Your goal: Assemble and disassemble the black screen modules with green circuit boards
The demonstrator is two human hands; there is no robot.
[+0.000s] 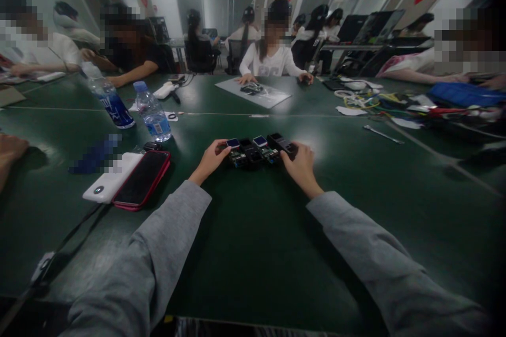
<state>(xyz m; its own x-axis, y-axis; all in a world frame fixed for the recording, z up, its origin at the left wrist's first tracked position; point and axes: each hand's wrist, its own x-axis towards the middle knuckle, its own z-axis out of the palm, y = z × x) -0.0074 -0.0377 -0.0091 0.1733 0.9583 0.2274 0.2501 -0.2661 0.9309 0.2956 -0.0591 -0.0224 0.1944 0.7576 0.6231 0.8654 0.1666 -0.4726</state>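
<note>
A cluster of small black electronic modules (259, 151) with little blue screens and green circuit boards lies on the dark green table (253, 253) in front of me. My left hand (211, 160) grips the cluster's left end, its fingers curled on a module. At the right end my right hand (301, 163) closes on another black module. Grey sleeves cover both my arms.
A phone in a red case (143, 178) and a white power bank (110, 184) lie at my left, with two water bottles (152, 111) behind them. Several people sit around the table. Cables and tools (379, 102) are scattered at the right; a person's hand (10, 150) rests far left.
</note>
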